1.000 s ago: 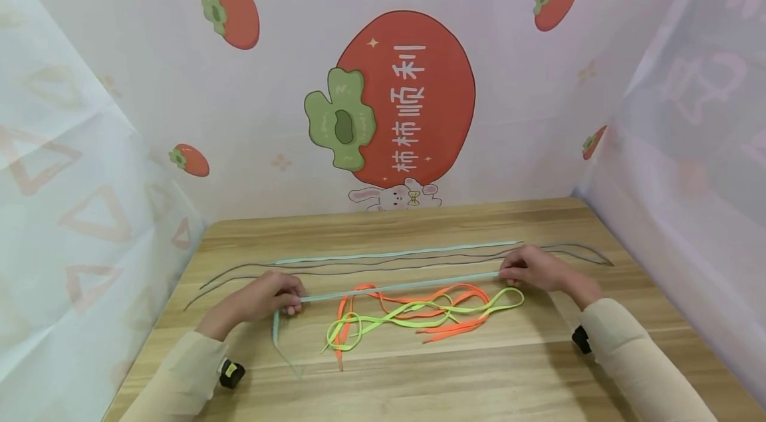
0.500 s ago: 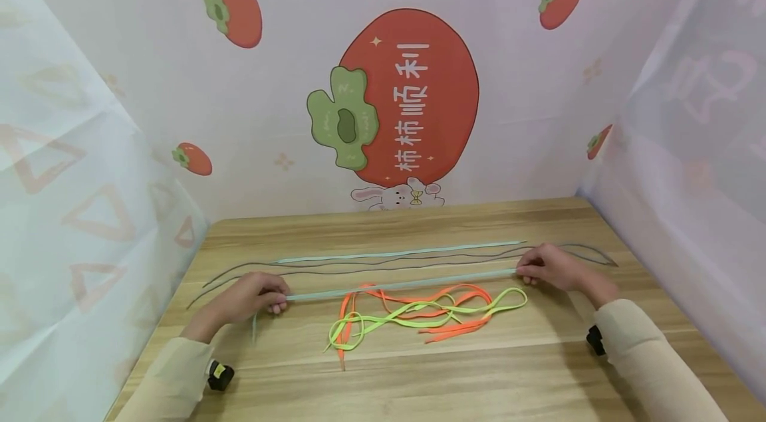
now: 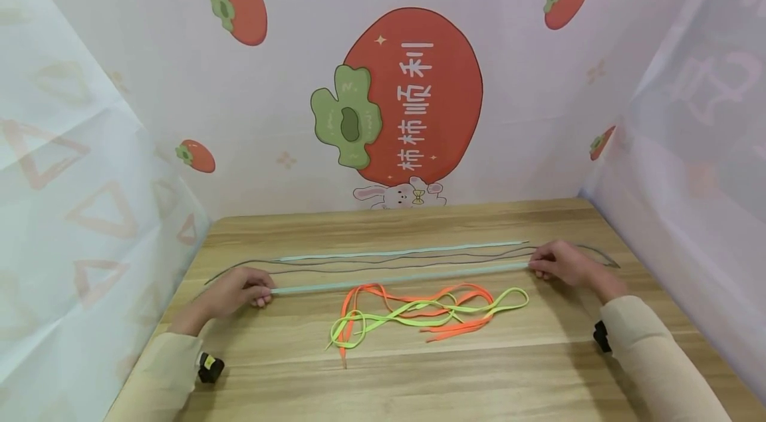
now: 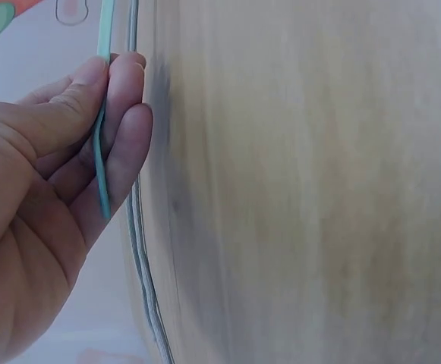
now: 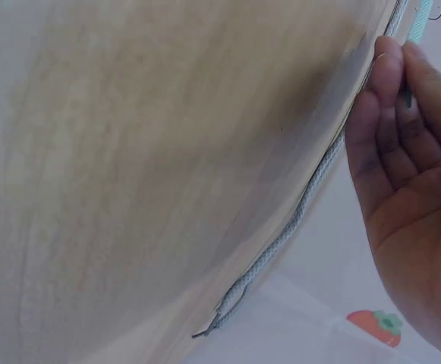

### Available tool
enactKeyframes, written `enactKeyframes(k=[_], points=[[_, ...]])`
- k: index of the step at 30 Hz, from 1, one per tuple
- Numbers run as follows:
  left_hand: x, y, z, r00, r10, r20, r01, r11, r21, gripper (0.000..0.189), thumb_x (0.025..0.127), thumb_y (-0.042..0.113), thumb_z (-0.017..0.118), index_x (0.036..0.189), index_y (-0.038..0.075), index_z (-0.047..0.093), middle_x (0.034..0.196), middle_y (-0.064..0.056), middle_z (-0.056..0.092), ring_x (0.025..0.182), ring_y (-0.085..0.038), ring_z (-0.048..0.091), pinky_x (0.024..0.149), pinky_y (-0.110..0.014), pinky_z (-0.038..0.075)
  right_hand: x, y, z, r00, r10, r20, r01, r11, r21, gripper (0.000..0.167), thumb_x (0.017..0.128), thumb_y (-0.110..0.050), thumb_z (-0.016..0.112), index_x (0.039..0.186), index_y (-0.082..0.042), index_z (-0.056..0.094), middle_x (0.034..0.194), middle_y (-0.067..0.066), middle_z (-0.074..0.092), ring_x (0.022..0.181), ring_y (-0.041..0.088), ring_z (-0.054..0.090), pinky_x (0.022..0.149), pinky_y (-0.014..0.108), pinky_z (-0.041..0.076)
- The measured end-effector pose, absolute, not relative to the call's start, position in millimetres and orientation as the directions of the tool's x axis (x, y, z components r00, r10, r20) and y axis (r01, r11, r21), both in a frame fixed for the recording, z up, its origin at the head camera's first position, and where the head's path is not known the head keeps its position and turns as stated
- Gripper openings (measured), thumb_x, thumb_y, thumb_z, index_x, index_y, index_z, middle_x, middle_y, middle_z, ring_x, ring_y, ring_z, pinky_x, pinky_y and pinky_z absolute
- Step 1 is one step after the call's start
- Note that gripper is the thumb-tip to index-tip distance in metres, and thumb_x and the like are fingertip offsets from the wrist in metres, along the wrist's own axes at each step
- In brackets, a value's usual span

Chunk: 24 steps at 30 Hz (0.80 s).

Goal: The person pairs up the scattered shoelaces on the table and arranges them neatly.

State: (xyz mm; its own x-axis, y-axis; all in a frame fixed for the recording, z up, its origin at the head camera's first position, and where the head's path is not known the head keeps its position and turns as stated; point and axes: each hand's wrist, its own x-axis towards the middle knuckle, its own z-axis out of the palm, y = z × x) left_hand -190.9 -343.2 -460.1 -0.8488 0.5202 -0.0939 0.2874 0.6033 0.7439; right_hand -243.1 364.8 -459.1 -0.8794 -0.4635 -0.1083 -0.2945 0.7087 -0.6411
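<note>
A mint-green shoelace (image 3: pixel 401 277) is stretched nearly straight between both hands. My left hand (image 3: pixel 242 290) pinches it near one end between thumb and fingers; in the left wrist view a short tail of the shoelace (image 4: pixel 101 163) hangs past the thumb. At the other end my right hand (image 3: pixel 562 264) pinches it, with a dark tip showing below the thumb in the right wrist view. Just behind lie grey shoelaces (image 3: pixel 371 267), spread lengthwise and partly hidden by the hands. Another mint shoelace (image 3: pixel 401 253) lies straight behind those.
Orange shoelaces (image 3: pixel 457 329) and yellow-green shoelaces (image 3: pixel 413 322) lie loosely tangled on the wooden table (image 3: pixel 419 382), in front of the stretched one. A white printed backdrop (image 3: pixel 275 90) stands along the table's back, with sheets at both sides.
My left hand has slid leftward along the mint shoelace, and its long hanging end has shortened out of sight in the head view. My right hand has shifted slightly right.
</note>
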Motion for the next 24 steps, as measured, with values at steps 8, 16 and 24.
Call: enactKeyframes(k=[8, 16, 24], points=[[-198.7, -353.9, -459.2, -0.885, 0.450, -0.115, 0.253, 0.674, 0.694, 0.008, 0.103, 0.003, 0.065, 0.103, 0.002, 0.073, 0.088, -0.006, 0.075, 0.076, -0.009, 0.068, 0.068, -0.028, 0.061, -246.0, 371.8, -453.5, -0.910, -0.389, -0.140, -0.253, 0.793, -0.554, 0.020, 0.104, -0.010, 0.066, 0.089, -0.005, 0.076, 0.074, 0.000, 0.067, 0.069, 0.011, 0.059, 0.063, 0.024, 0.049], [-211.5, -348.6, -454.1, -0.920, 0.383, -0.087, 0.275, 0.785, 0.556, 0.011, 0.102, 0.010, 0.069, 0.093, 0.011, 0.075, 0.078, 0.003, 0.073, 0.071, -0.007, 0.064, 0.067, -0.024, 0.052, -252.6, 371.2, -448.6, -0.940, -0.317, -0.127, -0.221, 0.848, -0.482, 0.026, 0.105, -0.012, 0.064, 0.081, -0.005, 0.072, 0.070, -0.001, 0.065, 0.066, 0.012, 0.055, 0.063, 0.025, 0.045], [-223.5, -337.9, -446.9, -0.971, 0.234, -0.059, 0.183, 0.874, 0.450, 0.015, 0.103, 0.014, 0.069, 0.097, 0.005, 0.080, 0.079, 0.001, 0.074, 0.069, -0.012, 0.066, 0.072, -0.035, 0.055, -262.8, 363.9, -441.9, -0.960, -0.268, -0.076, -0.206, 0.866, -0.455, 0.023, 0.103, -0.013, 0.067, 0.084, -0.002, 0.074, 0.073, 0.004, 0.068, 0.065, 0.012, 0.054, 0.063, 0.029, 0.045]])
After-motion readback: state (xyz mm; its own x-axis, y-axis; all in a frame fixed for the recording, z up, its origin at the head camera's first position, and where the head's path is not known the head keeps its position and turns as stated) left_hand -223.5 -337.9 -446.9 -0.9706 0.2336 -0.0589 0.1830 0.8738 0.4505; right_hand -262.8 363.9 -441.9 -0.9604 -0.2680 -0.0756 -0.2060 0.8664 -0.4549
